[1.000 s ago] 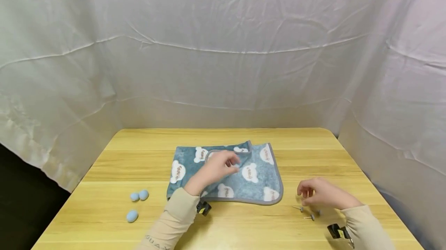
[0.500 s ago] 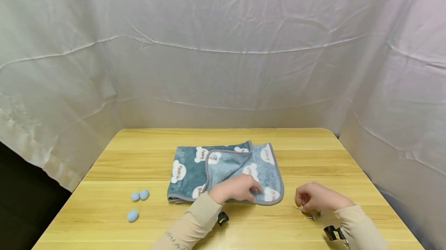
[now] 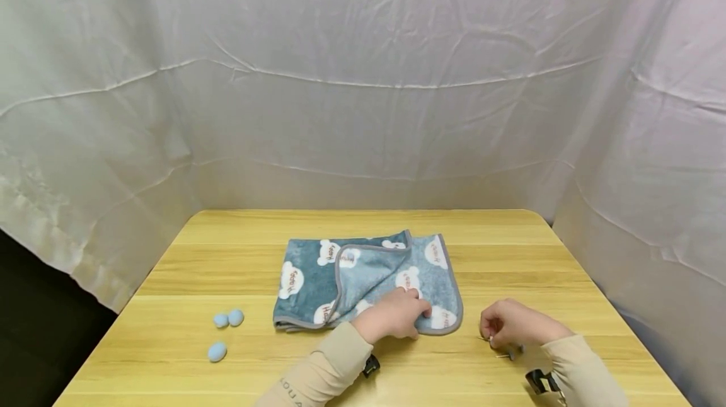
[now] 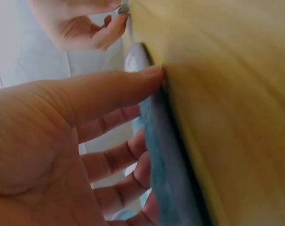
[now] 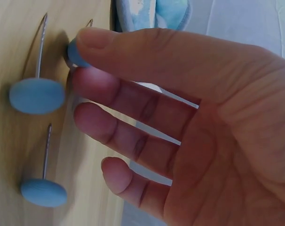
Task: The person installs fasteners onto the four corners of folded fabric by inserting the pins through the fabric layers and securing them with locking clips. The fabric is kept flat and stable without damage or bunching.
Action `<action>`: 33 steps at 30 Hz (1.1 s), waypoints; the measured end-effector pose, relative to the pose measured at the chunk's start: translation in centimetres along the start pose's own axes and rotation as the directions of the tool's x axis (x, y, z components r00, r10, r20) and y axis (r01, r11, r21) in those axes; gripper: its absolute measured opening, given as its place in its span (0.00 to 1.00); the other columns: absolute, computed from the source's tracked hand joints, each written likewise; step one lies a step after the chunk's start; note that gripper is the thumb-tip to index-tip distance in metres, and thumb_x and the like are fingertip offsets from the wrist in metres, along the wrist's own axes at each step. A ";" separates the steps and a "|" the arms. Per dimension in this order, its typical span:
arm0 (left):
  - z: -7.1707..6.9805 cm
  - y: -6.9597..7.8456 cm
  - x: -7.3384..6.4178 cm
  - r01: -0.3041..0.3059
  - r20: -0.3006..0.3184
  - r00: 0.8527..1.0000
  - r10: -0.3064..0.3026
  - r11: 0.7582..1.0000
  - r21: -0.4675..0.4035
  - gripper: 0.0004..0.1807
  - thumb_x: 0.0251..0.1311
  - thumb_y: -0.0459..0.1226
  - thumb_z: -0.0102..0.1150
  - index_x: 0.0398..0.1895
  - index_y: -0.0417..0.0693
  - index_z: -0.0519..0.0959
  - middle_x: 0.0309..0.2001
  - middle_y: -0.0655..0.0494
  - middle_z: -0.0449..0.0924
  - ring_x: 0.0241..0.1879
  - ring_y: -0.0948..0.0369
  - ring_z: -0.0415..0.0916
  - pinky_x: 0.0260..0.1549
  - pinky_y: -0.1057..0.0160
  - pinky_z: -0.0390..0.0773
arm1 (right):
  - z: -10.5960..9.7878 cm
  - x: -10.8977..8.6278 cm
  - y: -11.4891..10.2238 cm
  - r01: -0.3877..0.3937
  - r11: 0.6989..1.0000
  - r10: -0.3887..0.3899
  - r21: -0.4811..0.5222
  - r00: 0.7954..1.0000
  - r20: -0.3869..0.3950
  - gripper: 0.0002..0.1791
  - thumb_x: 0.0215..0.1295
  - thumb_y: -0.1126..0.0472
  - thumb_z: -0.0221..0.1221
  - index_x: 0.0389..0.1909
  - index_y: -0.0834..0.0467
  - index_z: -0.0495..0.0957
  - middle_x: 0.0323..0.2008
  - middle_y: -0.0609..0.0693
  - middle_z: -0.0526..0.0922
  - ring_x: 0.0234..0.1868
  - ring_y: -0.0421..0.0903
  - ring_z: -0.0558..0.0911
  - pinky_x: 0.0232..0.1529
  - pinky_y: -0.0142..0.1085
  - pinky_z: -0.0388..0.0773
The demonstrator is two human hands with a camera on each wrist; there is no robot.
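Note:
A teal fleece blanket [image 3: 306, 281] printed with white bear heads lies on the table, one corner folded back to a paler side. My left hand [image 3: 395, 314] rests at its near edge. In the left wrist view, the thumb touches the grey border [image 4: 166, 136] and the loosely bent fingers lie against the fleece, apart from the thumb. To the right of the blanket, my right hand [image 3: 518, 322] pinches a blue-headed pin [image 5: 75, 52] between thumb and index finger. Two more blue-headed pins [image 5: 36, 96] with twisted metal shafts lie beside that hand.
Three light blue oval pieces [image 3: 217, 351] lie on the left of the wooden table [image 3: 170, 356]; their undersides are hidden. Pale cloth curtains [image 3: 363, 130] hang behind the table and at both sides. Each wrist carries a small black camera.
My left hand has moved right and nearer from the folded corner to the blanket's near edge. My right hand has lowered onto the pins and taken one between its fingertips.

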State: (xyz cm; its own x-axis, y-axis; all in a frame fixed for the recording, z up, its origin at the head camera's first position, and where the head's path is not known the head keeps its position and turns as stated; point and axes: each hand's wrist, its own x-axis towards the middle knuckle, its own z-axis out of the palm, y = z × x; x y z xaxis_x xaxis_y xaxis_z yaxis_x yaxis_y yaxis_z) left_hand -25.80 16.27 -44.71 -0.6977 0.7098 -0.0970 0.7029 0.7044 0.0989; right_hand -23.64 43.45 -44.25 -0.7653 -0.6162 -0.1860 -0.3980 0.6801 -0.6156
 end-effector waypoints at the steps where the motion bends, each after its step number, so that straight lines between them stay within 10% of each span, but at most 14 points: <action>1: 0.0 0.2 -0.1 0.008 -0.008 1.000 -0.008 1.000 0.010 0.19 0.51 0.47 0.73 0.47 0.64 0.80 0.41 0.62 0.76 0.37 0.63 0.70 0.36 0.68 0.71 | 0.0 0.0 0.0 -0.002 1.000 0.002 -0.005 1.000 -0.002 0.09 0.44 0.73 0.64 0.24 0.57 0.78 0.22 0.37 0.75 0.24 0.29 0.69 0.26 0.27 0.70; 14: 0.7 1.1 0.3 0.146 -0.031 0.988 -0.149 0.986 -0.084 0.05 0.62 0.44 0.63 0.39 0.66 0.78 0.39 0.61 0.72 0.34 0.59 0.64 0.29 0.58 0.70 | 0.1 0.1 -0.2 -0.034 0.999 0.034 0.002 0.999 -0.006 0.07 0.45 0.72 0.63 0.23 0.58 0.78 0.21 0.37 0.75 0.23 0.30 0.70 0.26 0.27 0.70; 20: 0.4 -0.4 0.5 0.063 -0.053 0.995 -0.082 0.955 -0.290 0.04 0.63 0.41 0.62 0.32 0.58 0.76 0.33 0.62 0.73 0.31 0.64 0.65 0.30 0.65 0.68 | 0.1 0.1 -0.2 -0.042 0.999 0.042 -0.022 0.999 -0.022 0.07 0.48 0.71 0.63 0.24 0.56 0.79 0.22 0.38 0.76 0.24 0.30 0.70 0.27 0.28 0.70; 27: -0.2 -2.7 0.8 -0.010 -0.077 0.996 -0.047 0.792 -0.611 0.03 0.65 0.38 0.60 0.32 0.52 0.78 0.32 0.63 0.78 0.29 0.70 0.68 0.32 0.71 0.70 | -0.3 0.0 -0.5 -0.053 0.993 0.045 -0.102 0.996 -0.078 0.08 0.50 0.69 0.62 0.24 0.52 0.78 0.22 0.37 0.76 0.25 0.30 0.71 0.28 0.28 0.70; 33: -0.7 -4.3 0.6 -0.001 -0.103 0.985 -0.136 0.596 -0.803 0.03 0.66 0.38 0.59 0.35 0.50 0.80 0.35 0.62 0.78 0.34 0.68 0.71 0.37 0.68 0.72 | -1.0 0.5 -1.0 -0.018 0.987 -0.003 -0.161 0.991 -0.132 0.09 0.57 0.67 0.63 0.25 0.50 0.76 0.24 0.36 0.76 0.26 0.29 0.70 0.28 0.28 0.70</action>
State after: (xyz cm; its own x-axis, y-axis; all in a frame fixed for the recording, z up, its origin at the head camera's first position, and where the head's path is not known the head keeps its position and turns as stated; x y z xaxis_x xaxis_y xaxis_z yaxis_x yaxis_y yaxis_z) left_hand -29.35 13.68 -44.50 -0.7974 0.6034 -0.0075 0.3088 0.4186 0.8540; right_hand -24.12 42.92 -42.98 -0.8240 -0.5607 -0.0815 -0.4601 0.7462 -0.4812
